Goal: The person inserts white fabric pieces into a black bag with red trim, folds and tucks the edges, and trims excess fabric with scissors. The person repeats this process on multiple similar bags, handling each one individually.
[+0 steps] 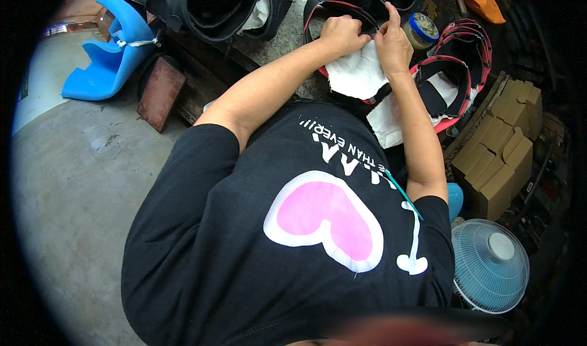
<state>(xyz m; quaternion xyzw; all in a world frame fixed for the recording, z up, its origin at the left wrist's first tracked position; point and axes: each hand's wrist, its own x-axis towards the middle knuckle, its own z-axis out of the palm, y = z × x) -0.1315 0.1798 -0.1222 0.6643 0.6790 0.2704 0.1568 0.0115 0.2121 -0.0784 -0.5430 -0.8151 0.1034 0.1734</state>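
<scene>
A black ring-shaped piece with red edging (313,23) lies on the worktable in front of me, a ragged white sheet of cloth or paper (358,75) hanging from its near side. My left hand (343,35) is closed over this piece at the top of the white sheet, fingers curled and their tips hidden. Close beside it, my right hand (392,45) has its index finger stretched up along the rim, while the thumb and other fingers bend in against the white sheet. More red-edged black pieces (460,104) with white lining sit to the right of my right forearm.
Large black padded pieces (220,9) crowd the far left. A blue-lidded jar (423,28) stands right of my hand, an orange bag (479,0) beyond it. Cardboard boxes (498,153) and a fan (491,265) are at the right. A blue foam sheet (110,52) curls at the left.
</scene>
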